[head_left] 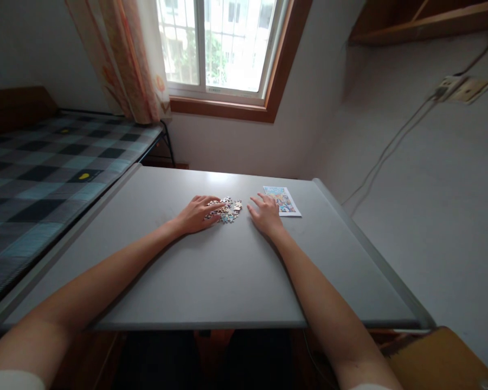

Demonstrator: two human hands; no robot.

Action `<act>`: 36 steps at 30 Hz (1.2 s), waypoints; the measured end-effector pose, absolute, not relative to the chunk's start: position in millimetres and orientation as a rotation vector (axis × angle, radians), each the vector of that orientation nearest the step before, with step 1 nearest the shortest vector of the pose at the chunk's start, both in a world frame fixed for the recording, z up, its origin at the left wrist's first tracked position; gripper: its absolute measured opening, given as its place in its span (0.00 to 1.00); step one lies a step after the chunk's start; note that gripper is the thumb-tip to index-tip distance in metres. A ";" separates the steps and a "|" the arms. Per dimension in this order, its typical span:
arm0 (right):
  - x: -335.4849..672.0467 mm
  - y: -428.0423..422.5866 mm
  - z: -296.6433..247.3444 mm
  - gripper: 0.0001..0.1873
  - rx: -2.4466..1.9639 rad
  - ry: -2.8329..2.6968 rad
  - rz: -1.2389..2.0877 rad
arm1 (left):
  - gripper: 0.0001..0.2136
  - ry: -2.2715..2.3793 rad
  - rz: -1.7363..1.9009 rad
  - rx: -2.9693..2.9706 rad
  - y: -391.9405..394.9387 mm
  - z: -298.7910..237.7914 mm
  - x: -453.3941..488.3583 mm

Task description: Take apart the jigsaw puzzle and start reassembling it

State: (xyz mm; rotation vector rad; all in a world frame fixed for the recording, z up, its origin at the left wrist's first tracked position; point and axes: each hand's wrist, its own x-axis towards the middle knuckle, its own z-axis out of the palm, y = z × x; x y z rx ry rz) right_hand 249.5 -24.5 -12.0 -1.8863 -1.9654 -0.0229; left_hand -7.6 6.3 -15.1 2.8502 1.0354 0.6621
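Observation:
A small heap of jigsaw puzzle pieces point(228, 215) lies on the grey table point(211, 281), some with their printed side up and others showing pale backs. My left hand point(199, 214) rests at the heap's left edge, fingers apart and reaching over some pieces; it grips none that I can see. To the right of the heap, with a gap between, my right hand point(265, 214) lies with its fingers spread and nothing in it. A colourful printed picture sheet point(288, 206) is just beyond that hand, which covers its lower left part.
A bed with a checked mattress point(65, 157) stands along the table's left side. Behind are a window point(215, 49) and a patterned curtain point(126, 59). On the right wall, a cable point(390, 143) hangs from a socket point(449, 89) below a wooden shelf point(427, 24).

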 end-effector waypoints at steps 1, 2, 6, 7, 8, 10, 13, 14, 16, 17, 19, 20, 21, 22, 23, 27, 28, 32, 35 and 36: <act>253.2 -23.9 -12.8 0.24 -1.964 -1.927 -0.041 | 0.24 1.113 0.648 2.829 5.8 -16.1 -6.6; 257.4 -23.2 -13.8 0.26 -2.035 -1.901 -0.040 | 0.28 1.199 0.626 2.797 5.2 -17.4 -5.3; 275.8 -20.7 -16.8 0.31 -2.231 -1.868 0.065 | 0.41 1.376 0.440 2.695 2.0 -22.8 -0.7; 280.2 -20.1 -16.9 0.31 -2.251 -1.867 0.080 | 0.43 1.371 0.398 2.694 1.1 -23.5 0.1; 284.3 -19.5 -16.6 0.31 -2.268 -1.862 0.091 | 0.43 1.361 0.363 2.697 0.2 -23.8 0.6; 291.0 -18.5 -15.2 0.31 -2.302 -1.832 0.098 | 0.43 1.345 0.331 2.702 -0.9 -23.6 1.0; 294.9 -17.3 -12.2 0.29 -2.308 -1.778 0.054 | 0.40 1.305 0.353 2.702 -1.5 -22.0 0.8; 293.9 -16.8 -11.2 0.28 -2.280 -1.776 0.026 | 0.39 1.285 0.376 2.702 -1.5 -21.3 0.7; 288.5 -16.2 -9.2 0.27 -2.176 -1.824 -0.017 | 0.36 1.234 0.425 2.709 -1.8 -19.7 0.5; 284.6 -16.1 -8.3 0.27 -2.111 -1.867 -0.028 | 0.34 1.206 0.445 2.718 -2.0 -19.0 0.4; 276.0 -16.6 -6.8 0.27 -2.009 -1.955 -0.024 | 0.30 1.147 0.468 2.742 -2.5 -17.7 0.3; 272.2 -17.3 -6.2 0.27 -1.992 -1.979 -0.029 | 0.29 1.123 0.476 2.753 -2.8 -17.3 0.2; 269.2 -18.3 -5.8 0.28 -2.008 -1.972 -0.040 | 0.28 1.108 0.486 2.760 -2.9 -17.1 0.2; 267.3 -19.5 -5.5 0.29 -2.055 -1.940 -0.046 | 0.27 1.103 0.496 2.763 -2.9 -17.2 0.1; 266.4 -20.7 -5.3 0.31 -2.123 -1.889 -0.047 | 0.27 1.106 0.506 2.762 -2.8 -17.4 0.1; 270.7 -24.5 -5.3 0.33 -2.395 -1.672 0.020 | 0.27 1.121 0.501 2.750 -2.1 -18.2 0.0; 271.9 -24.6 -5.6 0.33 -2.407 -1.673 0.036 | 0.27 1.121 0.492 2.747 -1.9 -18.2 0.0; 269.8 -21.6 -8.7 0.32 -2.130 -1.982 0.070 | 0.27 1.122 0.474 2.744 -1.7 -17.7 0.1; 265.2 -18.3 -11.8 0.30 -1.971 -2.085 0.051 | 0.27 1.116 0.501 2.757 -1.7 -17.8 -0.1; 265.1 -17.6 -12.7 0.30 -1.996 -2.041 0.032 | 0.27 1.116 0.507 2.759 -1.8 -18.0 -0.1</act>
